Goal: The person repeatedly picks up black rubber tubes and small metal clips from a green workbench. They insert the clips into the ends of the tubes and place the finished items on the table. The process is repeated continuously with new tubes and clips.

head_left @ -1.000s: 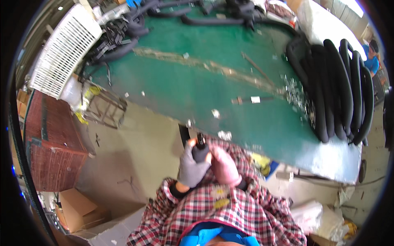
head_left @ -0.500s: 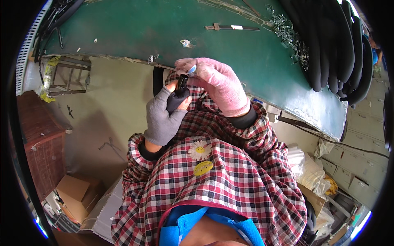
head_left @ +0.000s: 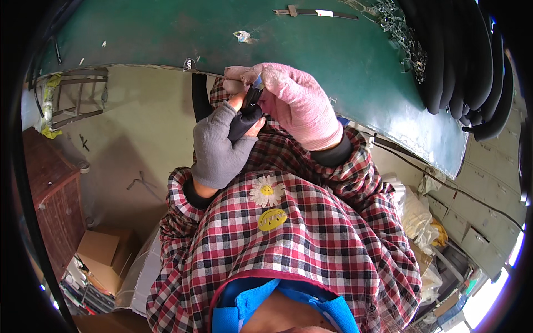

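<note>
My left hand (head_left: 218,150), in a grey glove with bare fingertips, is closed around a black sleeve-like piece (head_left: 242,123) with a harder, shiny black end pointing away from me. In a pink glove, my right hand (head_left: 302,108) bends over that end from the right. Its thumb and fingers pinch a small pale-blue and clear piece (head_left: 257,81) against the black end. What the piece is cannot be made out, and the fingers partly hide where the two meet. Both hands are just short of the green table's edge, above my checked apron (head_left: 311,238).
On the green table (head_left: 183,33) lie a caliper-like tool (head_left: 311,12), a white scrap (head_left: 242,36) and a heap of small metal clips (head_left: 400,41). Thick black curved tubes (head_left: 472,61) hang over its right end. A wooden cabinet (head_left: 53,194) and cardboard box (head_left: 102,255) stand left.
My right hand has come in closer over the end of the black piece, bringing the small pale piece against it. The whole view has shifted slightly.
</note>
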### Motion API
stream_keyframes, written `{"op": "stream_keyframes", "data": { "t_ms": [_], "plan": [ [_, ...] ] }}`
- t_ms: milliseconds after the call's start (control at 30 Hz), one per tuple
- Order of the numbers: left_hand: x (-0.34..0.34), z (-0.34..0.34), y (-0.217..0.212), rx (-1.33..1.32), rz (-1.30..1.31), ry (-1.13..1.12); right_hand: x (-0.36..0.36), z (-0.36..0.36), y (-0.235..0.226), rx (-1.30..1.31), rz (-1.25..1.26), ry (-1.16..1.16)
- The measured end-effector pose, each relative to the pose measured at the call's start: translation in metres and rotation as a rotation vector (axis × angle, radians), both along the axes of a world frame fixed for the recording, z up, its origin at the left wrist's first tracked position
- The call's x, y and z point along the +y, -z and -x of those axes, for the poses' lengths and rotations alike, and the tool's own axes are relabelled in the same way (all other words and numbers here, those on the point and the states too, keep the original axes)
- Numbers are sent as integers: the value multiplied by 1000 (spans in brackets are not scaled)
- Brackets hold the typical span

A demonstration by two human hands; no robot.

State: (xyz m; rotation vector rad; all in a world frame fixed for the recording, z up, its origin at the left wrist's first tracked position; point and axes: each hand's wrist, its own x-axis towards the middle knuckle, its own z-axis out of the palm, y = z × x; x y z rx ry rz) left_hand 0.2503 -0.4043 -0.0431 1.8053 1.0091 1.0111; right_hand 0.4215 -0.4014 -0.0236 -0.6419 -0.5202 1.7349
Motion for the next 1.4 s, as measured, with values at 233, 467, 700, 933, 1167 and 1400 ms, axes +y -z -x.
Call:
{"op": "stream_keyframes", "data": {
  "t_ms": [233,467,700,933,1167,1400],
  "plan": [
    [-3,6,7,129,-37,17,-3,11,17,91,-29,97],
    [4,5,-5,225,-87,38,-2,9,22,45,-102,-1],
    [31,19,-23,180,224,30,37,-80,-15,-1437,-547,591],
    [40,26,8,244,200,3,83,-118,-24,-2159,-734,154],
    [39,23,-10,337,86,48,44,-98,-21,-2105,-689,-64],
    [40,20,-15,408,26,73,33,-88,-32,-2204,-355,-114]
  ]
}}
